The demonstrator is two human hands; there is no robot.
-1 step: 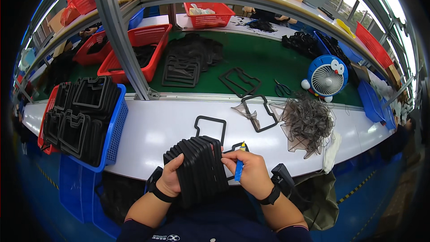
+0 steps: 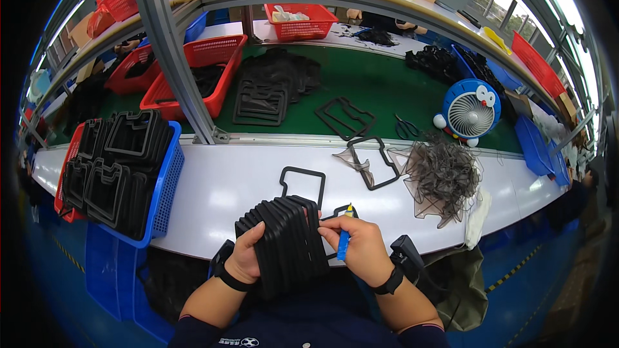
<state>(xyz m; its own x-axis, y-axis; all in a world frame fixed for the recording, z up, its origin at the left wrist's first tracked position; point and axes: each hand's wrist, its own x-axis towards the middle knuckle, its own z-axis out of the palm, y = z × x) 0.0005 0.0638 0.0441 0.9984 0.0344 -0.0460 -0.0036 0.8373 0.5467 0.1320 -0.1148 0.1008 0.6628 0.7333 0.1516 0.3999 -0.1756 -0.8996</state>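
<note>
A thick stack of black frames (image 2: 284,241) is gripped at its left side by my left hand (image 2: 246,252), thumb on top; the fingers beneath are hidden. My right hand (image 2: 353,245) is closed around a slim blue-and-yellow tool (image 2: 344,245), whose exact kind I cannot make out. The thumb and forefinger of that hand pinch together against the stack's right edge. Just beyond the stack, a single black frame (image 2: 304,171) lies on the white table. Farther right rests another frame (image 2: 374,164) with sheer grey material at its left side.
A heap of sheer grey scraps (image 2: 445,177) lies right of my hands. Scissors (image 2: 406,127), a loose frame (image 2: 345,118) and a blue fan (image 2: 472,109) are on the green surface. At left, a blue basket (image 2: 169,177) holds many frames. A metal post (image 2: 171,51) rises behind it.
</note>
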